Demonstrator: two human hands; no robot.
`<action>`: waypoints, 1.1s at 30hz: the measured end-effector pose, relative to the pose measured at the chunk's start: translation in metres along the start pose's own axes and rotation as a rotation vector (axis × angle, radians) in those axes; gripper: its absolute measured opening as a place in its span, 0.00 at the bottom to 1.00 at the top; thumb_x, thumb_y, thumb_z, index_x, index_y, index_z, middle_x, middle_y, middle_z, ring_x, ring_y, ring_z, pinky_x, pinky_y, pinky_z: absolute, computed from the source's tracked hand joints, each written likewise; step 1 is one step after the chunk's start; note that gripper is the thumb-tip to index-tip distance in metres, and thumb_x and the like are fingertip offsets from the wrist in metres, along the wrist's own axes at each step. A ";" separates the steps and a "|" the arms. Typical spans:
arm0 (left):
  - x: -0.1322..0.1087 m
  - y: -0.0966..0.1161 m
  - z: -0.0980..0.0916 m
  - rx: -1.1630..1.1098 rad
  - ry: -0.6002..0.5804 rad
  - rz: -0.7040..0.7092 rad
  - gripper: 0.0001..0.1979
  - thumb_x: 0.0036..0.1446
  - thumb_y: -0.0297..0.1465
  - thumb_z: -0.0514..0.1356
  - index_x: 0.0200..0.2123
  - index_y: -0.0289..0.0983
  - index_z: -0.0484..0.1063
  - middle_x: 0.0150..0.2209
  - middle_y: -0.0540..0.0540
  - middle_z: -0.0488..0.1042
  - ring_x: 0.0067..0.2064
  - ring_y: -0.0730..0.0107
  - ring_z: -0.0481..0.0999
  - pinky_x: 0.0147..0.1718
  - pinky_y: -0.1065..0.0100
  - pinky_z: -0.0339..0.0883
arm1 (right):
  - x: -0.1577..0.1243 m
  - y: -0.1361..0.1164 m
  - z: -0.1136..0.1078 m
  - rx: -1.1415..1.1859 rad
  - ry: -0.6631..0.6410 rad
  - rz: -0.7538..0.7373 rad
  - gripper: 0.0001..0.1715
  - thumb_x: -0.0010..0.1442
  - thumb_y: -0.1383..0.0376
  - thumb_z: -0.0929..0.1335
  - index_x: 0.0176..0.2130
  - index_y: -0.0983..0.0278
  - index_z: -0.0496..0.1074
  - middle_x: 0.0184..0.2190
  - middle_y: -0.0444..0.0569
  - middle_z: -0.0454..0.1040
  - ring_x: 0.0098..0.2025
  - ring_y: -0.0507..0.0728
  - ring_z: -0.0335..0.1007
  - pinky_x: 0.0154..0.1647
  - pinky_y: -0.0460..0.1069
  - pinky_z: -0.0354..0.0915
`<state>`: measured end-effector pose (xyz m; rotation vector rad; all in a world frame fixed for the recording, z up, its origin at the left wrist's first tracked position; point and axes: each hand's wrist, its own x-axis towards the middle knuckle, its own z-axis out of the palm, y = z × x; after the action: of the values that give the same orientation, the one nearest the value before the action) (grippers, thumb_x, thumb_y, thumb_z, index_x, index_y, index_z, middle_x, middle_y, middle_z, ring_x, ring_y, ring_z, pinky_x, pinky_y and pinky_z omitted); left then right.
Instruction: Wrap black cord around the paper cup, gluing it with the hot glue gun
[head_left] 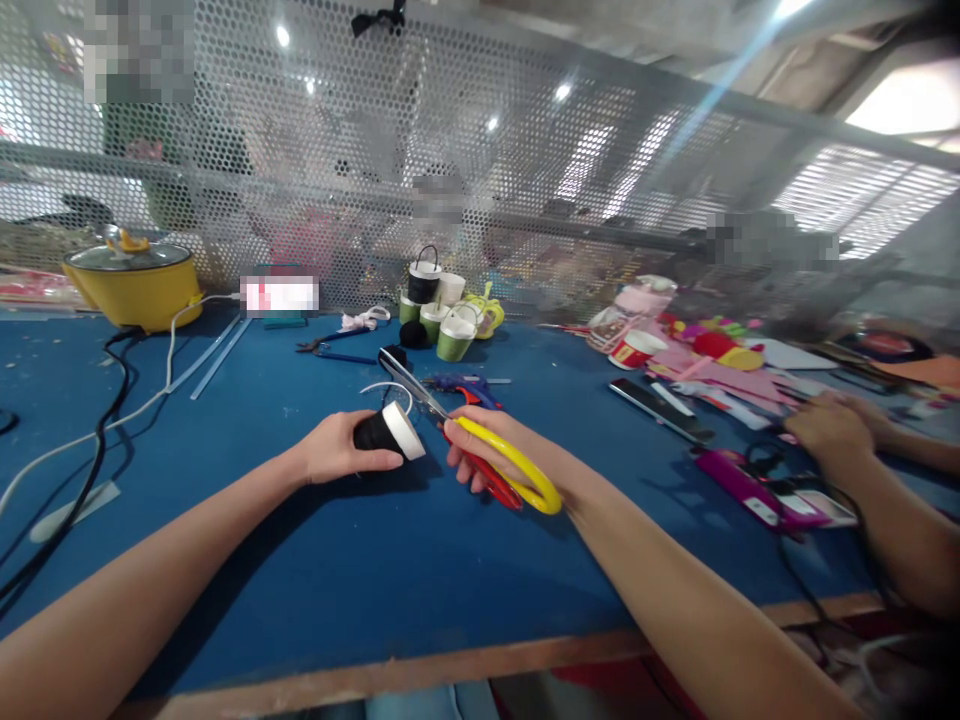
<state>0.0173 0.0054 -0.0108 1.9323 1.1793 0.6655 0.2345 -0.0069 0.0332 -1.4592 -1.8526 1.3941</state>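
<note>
My left hand (339, 447) is wrapped round a small black cup with a white rim (379, 433), tilted so that its mouth faces right. A thin white strand (401, 388) curves up from the cup's rim. In my right hand (480, 445) is a pair of scissors with one yellow and one red handle (517, 455). Their blades point up and to the left, above and just right of the cup. A blue glue gun (461, 385) lies behind the blades, partly hidden by them.
Small green, white and black cups (439, 320) are grouped near the mesh. Pliers (337, 352) lie left of them. A yellow pot (135, 285) stands at the far left. On the right are a phone (660, 410), a purple power strip (750, 485) and a co-worker's hands (832, 430).
</note>
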 end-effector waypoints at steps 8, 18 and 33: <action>-0.013 0.012 -0.016 0.221 -0.174 -0.039 0.27 0.42 0.50 0.59 0.37 0.32 0.69 0.26 0.47 0.71 0.27 0.66 0.69 0.22 0.72 0.57 | 0.007 0.003 -0.012 -0.650 0.285 0.079 0.28 0.48 0.47 0.65 0.42 0.64 0.65 0.26 0.49 0.72 0.27 0.56 0.70 0.24 0.48 0.63; -0.021 0.017 -0.047 0.021 -0.439 -0.170 0.20 0.42 0.43 0.63 0.34 0.33 0.71 0.28 0.48 0.72 0.29 0.67 0.70 0.25 0.73 0.60 | 0.002 0.013 0.001 -1.213 0.283 0.084 0.21 0.53 0.61 0.64 0.45 0.69 0.68 0.37 0.62 0.71 0.39 0.67 0.69 0.34 0.55 0.62; 0.000 -0.024 -0.057 -1.243 0.475 0.010 0.15 0.49 0.37 0.58 0.38 0.34 0.69 0.32 0.44 0.75 0.32 0.65 0.76 0.33 0.66 0.70 | 0.023 -0.020 0.059 -1.437 -0.249 -0.522 0.14 0.48 0.78 0.61 0.35 0.70 0.70 0.34 0.55 0.70 0.33 0.57 0.69 0.23 0.47 0.59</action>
<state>-0.0376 0.0314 0.0018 0.7327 0.6713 1.4645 0.1698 -0.0120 0.0194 -1.0137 -3.2897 -0.2158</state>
